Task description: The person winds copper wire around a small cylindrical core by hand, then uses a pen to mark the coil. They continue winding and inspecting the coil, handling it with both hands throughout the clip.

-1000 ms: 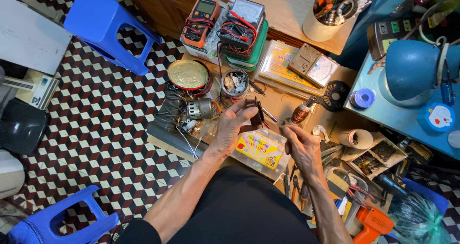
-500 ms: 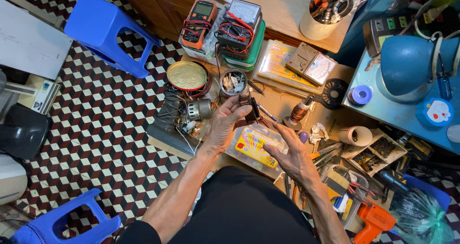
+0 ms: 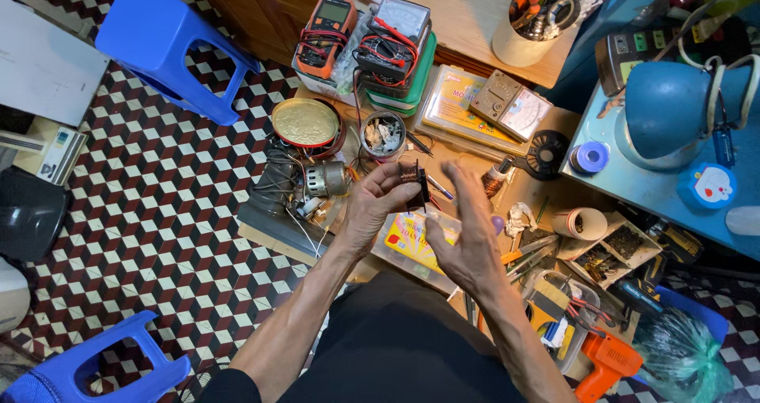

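The left hand (image 3: 378,207) holds a small dark part (image 3: 413,183) above the cluttered floor, its fingers (image 3: 400,173) clamped on it from the near side, thumb below and fingertips on top. The part looks like a little block with thin metal bits on it; what exactly it is cannot be told. It seems light, stiff and somewhat fragile, so a pinch on its solid body, clear of the thin bits, suits it best. The right hand (image 3: 469,237) hangs just right of the part with nothing in it, fingers spread and blurred, not touching the part. Beyond the left fingers sit a tin (image 3: 383,136) and a round lid (image 3: 305,123); left of them lies a small motor (image 3: 324,179). Beneath both hands lies a yellow box (image 3: 412,237).
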{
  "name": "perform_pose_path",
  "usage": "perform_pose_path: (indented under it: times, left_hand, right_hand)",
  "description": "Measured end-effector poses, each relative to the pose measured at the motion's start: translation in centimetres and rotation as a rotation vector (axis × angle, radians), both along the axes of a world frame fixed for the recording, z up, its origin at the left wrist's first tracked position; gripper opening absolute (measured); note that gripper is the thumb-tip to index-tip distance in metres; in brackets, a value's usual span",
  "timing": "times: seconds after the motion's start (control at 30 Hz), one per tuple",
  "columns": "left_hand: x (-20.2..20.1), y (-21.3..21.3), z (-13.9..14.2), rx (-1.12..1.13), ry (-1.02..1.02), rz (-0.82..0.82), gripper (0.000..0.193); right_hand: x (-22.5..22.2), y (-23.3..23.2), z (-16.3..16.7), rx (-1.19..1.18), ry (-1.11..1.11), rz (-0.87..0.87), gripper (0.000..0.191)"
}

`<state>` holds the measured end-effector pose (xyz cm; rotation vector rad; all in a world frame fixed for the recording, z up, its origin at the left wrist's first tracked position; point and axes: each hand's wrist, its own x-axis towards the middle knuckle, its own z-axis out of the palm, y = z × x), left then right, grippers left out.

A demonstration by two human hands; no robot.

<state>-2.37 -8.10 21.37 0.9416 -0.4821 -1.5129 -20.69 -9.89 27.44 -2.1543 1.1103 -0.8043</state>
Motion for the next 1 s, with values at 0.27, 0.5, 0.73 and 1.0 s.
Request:
perform_pose_path:
  times: [0.27, 0.5, 0.73, 1.0]
  left_hand:
    - [-0.7, -0.1, 0.2, -0.026, -0.008, 0.026, 0.044]
    - [-0.9, -0.6, -0.3, -0.106, -0.241, 0.020, 0.045]
    - [-0.7, 0.1, 0.6, -0.174, -0.783, 0.020, 0.043]
    - [-0.6, 0.6, 1.5, -0.379, -1.026, 0.044, 0.042]
  right_hand:
    - [1.5, 0.5, 0.0, 0.154, 0.119, -0.138, 0.072]
    - [0.6, 1.4, 0.4, -0.176, -0.087, -0.158, 0.012]
    - [-0.3, 1.8, 1.7, 0.026, -0.134, -0.253, 0.012]
    - [-0.5, 1.3, 2.9, 0.012, -0.181, -0.276, 0.010]
